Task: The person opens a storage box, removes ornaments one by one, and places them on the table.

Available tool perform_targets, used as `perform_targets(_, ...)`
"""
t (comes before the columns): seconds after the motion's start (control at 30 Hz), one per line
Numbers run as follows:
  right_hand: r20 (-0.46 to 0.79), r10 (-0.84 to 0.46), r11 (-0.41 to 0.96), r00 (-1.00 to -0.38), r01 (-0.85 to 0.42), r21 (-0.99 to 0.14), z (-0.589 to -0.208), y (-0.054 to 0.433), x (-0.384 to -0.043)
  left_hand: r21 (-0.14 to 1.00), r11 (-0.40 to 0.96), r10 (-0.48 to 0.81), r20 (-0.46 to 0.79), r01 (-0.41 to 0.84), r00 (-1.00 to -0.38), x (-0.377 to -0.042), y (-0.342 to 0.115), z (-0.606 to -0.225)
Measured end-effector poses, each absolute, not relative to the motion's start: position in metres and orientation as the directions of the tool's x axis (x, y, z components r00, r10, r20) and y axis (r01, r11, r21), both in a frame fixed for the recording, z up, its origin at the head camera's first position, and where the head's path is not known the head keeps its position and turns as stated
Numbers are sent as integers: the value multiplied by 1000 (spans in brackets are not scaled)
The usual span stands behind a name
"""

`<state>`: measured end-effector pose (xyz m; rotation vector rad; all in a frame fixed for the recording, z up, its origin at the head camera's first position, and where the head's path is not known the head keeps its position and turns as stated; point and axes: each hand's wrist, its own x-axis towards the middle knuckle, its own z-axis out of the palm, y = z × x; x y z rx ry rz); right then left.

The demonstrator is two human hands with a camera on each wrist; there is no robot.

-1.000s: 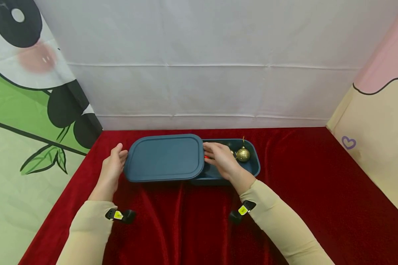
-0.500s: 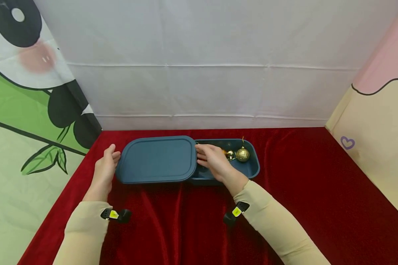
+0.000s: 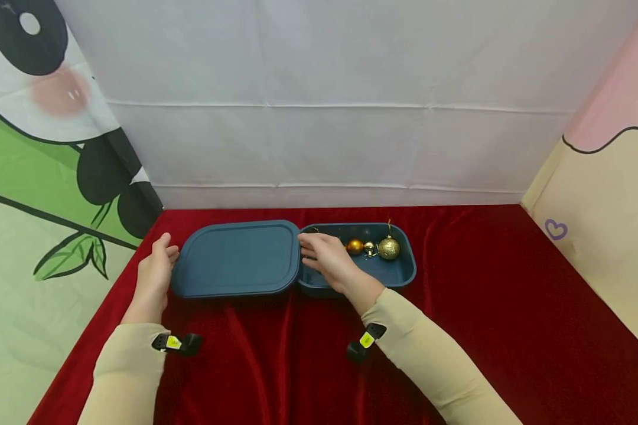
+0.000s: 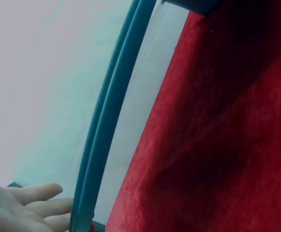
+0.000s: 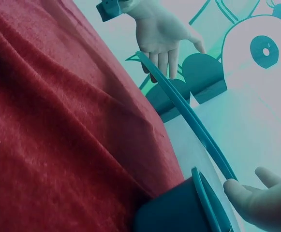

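Observation:
Held level between both hands is a blue lid (image 3: 236, 258), raised above the cloth in the wrist views. My left hand (image 3: 155, 270) presses its left edge with straight fingers, thumb pointing up. On the opposite edge, the fingertips of my right hand (image 3: 332, 262) touch the lid, fingers nearly straight. Under and beside the right hand stands an uncovered blue box (image 3: 404, 273). Inside it lie a glittery gold bauble (image 3: 389, 248), a small shiny gold ornament (image 3: 369, 248) and an orange bauble (image 3: 355, 246). The right hand hides the box's left part.
A red velvet cloth (image 3: 484, 295) covers the table. Behind it rises a white backdrop (image 3: 340, 147), with printed panels at the left (image 3: 80, 248) and right (image 3: 606, 236).
Both hands have moved left together with the lid. More of the box shows now, including the orange bauble. The box has stayed in place.

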<state>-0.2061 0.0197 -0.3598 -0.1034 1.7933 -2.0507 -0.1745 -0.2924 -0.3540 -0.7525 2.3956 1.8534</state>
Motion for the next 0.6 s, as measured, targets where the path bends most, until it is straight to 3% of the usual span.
perform_targets(0.6,-241,-416,-90,-877,304,-948,-359,-11,-203,884,124,-451,-355,-451,-819,-173,-318,-362)
